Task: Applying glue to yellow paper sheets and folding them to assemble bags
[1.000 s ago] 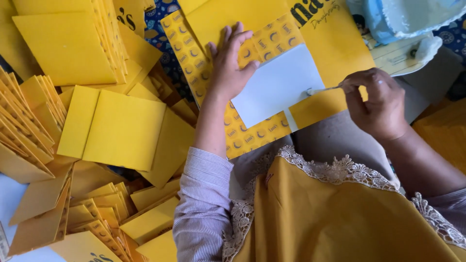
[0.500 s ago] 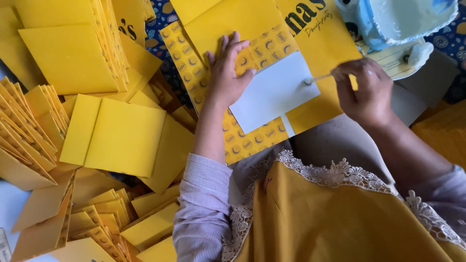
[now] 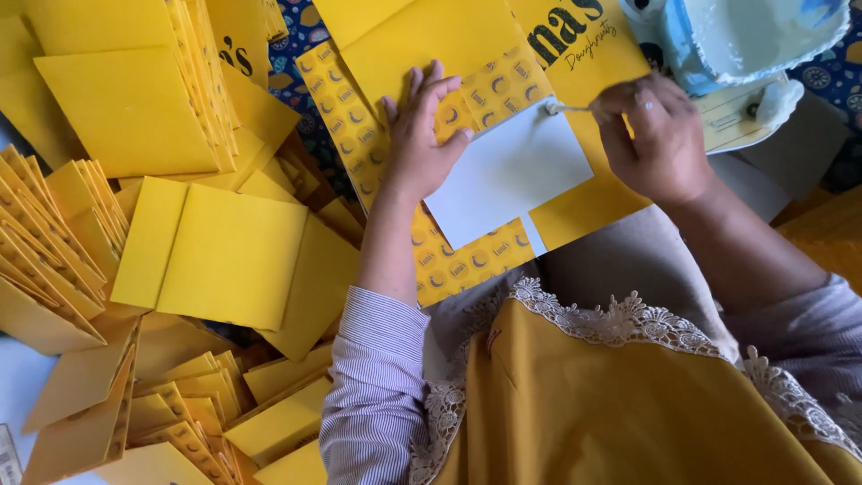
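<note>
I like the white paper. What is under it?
Under the white paper lies a yellow patterned sheet, pressed by the left hand. The part beneath the paper is hidden.

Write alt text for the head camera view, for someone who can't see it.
A person's left hand presses flat on an unfolded yellow paper bag while the right hand draws a thin brush along its white flap. Folded yellow bags pile up at left.

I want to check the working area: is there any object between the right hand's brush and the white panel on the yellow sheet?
Nothing visible. The brush in the right hand reaches the white panel at its upper corner; the left hand presses beside the panel's left edge.
</note>
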